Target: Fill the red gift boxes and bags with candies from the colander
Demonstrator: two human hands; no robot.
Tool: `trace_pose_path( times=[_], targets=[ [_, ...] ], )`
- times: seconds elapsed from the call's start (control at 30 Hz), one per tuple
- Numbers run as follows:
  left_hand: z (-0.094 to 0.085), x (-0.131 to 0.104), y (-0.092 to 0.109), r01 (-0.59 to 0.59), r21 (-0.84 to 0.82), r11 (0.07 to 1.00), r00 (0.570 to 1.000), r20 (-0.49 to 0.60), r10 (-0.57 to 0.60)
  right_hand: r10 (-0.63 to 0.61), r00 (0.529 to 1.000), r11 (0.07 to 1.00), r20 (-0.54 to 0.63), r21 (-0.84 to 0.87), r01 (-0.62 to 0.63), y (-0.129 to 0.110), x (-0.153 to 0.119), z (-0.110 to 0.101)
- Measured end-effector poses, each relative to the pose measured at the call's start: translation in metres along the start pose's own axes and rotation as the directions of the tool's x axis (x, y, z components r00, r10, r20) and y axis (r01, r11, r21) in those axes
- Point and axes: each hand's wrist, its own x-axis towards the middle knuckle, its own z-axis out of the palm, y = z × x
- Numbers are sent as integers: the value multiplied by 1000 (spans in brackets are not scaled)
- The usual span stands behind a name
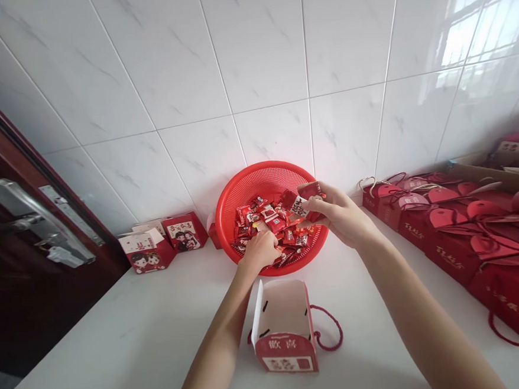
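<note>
Wrapped candies (270,212), mostly red, lie heaped in a red plastic basket (262,169) tipped toward me against the wall. My left hand (262,249) is down among them with its fingers curled; what it grips, if anything, is hidden. Over the basket's right side, my right hand (332,210) is closed on red-and-white wrapped candies (296,207). On the table in front of the basket stands an open gift box (286,354), red outside and white inside. No candies show in it. A dark red cord handle (330,329) loops out at its right.
Small red-and-white boxes (147,254) with cartoon figures stand at the left by the wall. Several filled-looking red gift boxes (450,258) line the right side, with a cardboard carton (484,171) behind. A dark wooden door (8,283) is at the far left.
</note>
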Motion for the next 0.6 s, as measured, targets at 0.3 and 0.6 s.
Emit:
trace_pose_path(
  times=[0.3,0.6],
  targets=[
    [2,2,-3,-41,-86,995,999,12,42,29,999,998,18,59,-30,0,0,0],
    [4,4,-8,-78,-234,969,997,-10,78,35,999,997,19,67,-36,2,1,0]
  ],
)
